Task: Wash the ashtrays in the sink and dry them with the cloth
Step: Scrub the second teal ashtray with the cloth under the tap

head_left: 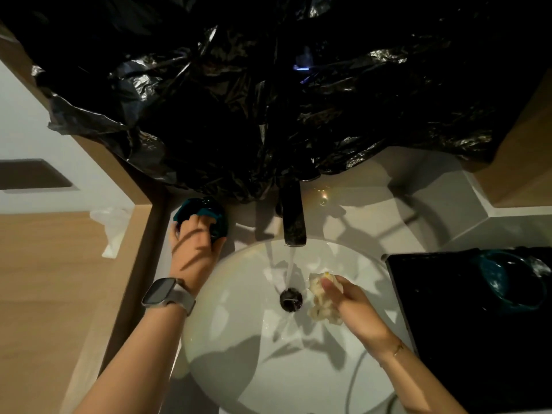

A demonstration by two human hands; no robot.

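Note:
A dark teal ashtray sits on the counter at the back left of the sink. My left hand reaches over it, fingers curled round its near rim. My right hand holds a crumpled pale yellow cloth inside the white round sink, just right of the drain. Water runs from the dark faucet down to the drain. A second teal ashtray rests on a black tray at the right.
Black plastic sheeting covers the wall behind the faucet and hangs low over the counter. A wooden panel edge runs along the left of the counter. White plastic lies on the wooden surface at the left.

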